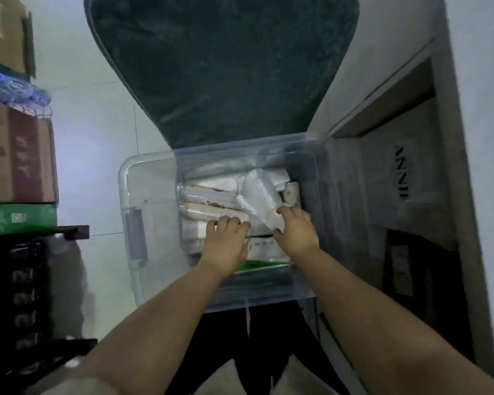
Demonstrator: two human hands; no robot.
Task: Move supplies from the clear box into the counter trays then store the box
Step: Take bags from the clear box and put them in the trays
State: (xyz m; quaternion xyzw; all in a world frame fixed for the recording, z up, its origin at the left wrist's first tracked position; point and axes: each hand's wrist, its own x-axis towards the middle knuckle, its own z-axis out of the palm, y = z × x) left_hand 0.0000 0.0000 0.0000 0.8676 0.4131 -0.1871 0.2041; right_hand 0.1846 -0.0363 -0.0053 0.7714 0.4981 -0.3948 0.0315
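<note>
A clear plastic box (151,223) sits on the floor below me, half on a dark green mat. Inside lie several wrapped supply packs: long sleeves of cups (208,195), a white plastic-wrapped bundle (258,195) and a green-edged packet (264,265). Both my hands reach down into the box. My left hand (226,243) rests palm down on the pale packs at the left, fingers curled over their edge. My right hand (295,229) lies on the lower end of the white bundle, fingers bent around it. Whether either hand truly grips its pack is unclear.
The dark green mat (223,67) covers the white tiled floor ahead. Stacked cardboard cartons (17,155) and a black crate (20,295) stand at the left. An open grey cabinet (405,178) with a printed box inside is at the right.
</note>
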